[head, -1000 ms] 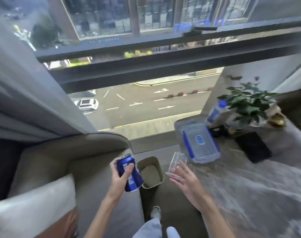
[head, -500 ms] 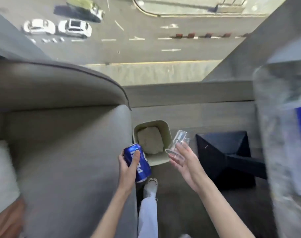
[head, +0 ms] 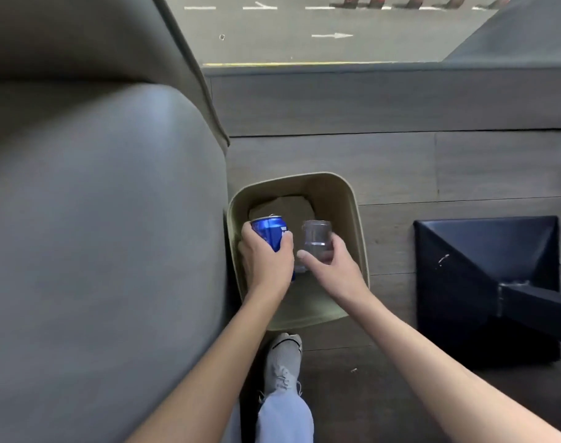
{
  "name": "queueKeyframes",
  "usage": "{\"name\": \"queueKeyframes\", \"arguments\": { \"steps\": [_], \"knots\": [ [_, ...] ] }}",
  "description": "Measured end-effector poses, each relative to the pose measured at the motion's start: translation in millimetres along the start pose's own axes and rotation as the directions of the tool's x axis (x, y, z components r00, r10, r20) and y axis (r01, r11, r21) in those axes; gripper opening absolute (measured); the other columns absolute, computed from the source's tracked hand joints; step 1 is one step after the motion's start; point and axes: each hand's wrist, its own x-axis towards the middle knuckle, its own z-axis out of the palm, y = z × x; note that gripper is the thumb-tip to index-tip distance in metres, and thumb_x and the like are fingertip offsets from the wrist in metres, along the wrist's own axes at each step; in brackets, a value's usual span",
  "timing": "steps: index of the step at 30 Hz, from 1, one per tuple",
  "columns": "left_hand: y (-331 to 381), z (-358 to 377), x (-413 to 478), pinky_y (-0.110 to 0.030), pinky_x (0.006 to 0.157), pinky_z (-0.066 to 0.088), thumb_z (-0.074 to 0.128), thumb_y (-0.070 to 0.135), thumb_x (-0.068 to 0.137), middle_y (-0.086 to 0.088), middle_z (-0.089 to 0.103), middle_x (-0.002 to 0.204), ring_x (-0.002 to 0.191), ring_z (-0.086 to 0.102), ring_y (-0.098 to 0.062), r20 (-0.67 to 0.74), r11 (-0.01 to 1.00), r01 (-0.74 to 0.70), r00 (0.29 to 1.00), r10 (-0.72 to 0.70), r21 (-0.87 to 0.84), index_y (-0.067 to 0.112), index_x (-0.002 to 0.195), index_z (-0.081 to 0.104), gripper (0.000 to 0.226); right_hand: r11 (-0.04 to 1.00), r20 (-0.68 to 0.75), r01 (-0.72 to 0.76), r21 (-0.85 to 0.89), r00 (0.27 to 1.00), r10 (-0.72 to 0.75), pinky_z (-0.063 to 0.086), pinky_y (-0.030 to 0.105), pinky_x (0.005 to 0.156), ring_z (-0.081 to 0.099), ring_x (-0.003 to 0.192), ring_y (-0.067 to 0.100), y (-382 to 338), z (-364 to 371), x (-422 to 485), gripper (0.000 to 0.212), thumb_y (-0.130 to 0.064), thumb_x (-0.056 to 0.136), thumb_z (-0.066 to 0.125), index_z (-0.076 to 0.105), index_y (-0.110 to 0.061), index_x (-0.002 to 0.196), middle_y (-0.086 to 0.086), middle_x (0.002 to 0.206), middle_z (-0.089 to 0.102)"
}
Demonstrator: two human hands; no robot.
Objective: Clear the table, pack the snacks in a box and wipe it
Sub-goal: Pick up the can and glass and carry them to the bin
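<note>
one: two hands appear in this head view. what does each carry?

two: the left hand (head: 266, 260) is wrapped round a blue can (head: 269, 230), thumb on one side, fingers on the other. the right hand (head: 333, 266) pinches a clear plastic cup (head: 317, 236) between thumb and fingers.

one: where do the can and the cup sit?

two: both are held over the open mouth of a beige bin (head: 357, 231), the can toward its left side, the cup just beside it on the right with a narrow gap between them. the can's top end, with the tab, points away from the person. both are held at a tilt. neither touches the bin's rim.

one: what lies inside the bin?

two: a pale crumpled sheet (head: 282, 207) at the bottom; its material cannot be told.

one: and around it?

two: the bin stands on a wood-look floor (head: 400, 174), close against a grey upholstered seat (head: 97, 235) on the left. a black pedestal base (head: 483, 282) stands apart on the right. a light shoe (head: 284, 359) and a pale trouser leg (head: 285, 417) are just in front of the bin. a street with lane arrows (head: 332, 35) shows through the glass above.
</note>
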Motion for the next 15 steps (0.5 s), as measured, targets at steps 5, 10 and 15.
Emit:
{"name": "queueKeyframes", "arguments": {
  "steps": [5, 10, 15],
  "knots": [
    [-26, 30, 37, -0.046, 0.099, 0.045, 0.062, 0.037, 0.087, -0.018, 0.041, 0.135, 0.118, 0.051, -0.041, -0.04, 0.981, 0.064, 0.998, -0.058, 0.182, 0.013, 0.142, 0.022, 0.072, 0.936, -0.104, -0.034, -0.349, 0.995, -0.003, 0.044, 0.041, 0.095, 0.052, 0.121, 0.036, 16, 31, 40, 0.076, -0.043, 0.086, 0.062, 0.023, -0.018, 0.146, 0.015, 0.132, 0.05],
    [-41, 47, 58, -0.049, 0.098, 0.045, 0.062, 0.037, 0.087, -0.019, 0.042, 0.133, 0.119, 0.05, -0.041, -0.11, 0.963, 0.09, 0.992, -0.064, 0.253, 0.011, 0.138, 0.027, 0.068, 0.887, -0.14, -0.069, -0.457, 0.99, 0.005, 0.043, 0.045, 0.098, 0.05, 0.122, 0.039, 37, 47, 68, 0.076, -0.039, 0.089, 0.061, 0.02, -0.012, 0.147, 0.019, 0.134, 0.045],
    [-45, 48, 55, -0.049, 0.106, 0.039, 0.066, 0.039, 0.085, -0.018, 0.027, 0.148, 0.133, 0.036, -0.037, -0.038, 0.947, 0.011, 0.999, 0.002, 0.322, 0.01, 0.15, 0.01, 0.09, 0.893, -0.129, -0.109, -0.436, 0.99, 0.058, 0.042, 0.045, 0.101, 0.046, 0.127, 0.039, 46, 48, 75, 0.087, -0.051, 0.085, 0.06, 0.011, -0.019, 0.15, 0.018, 0.142, 0.04]
  ]
}}
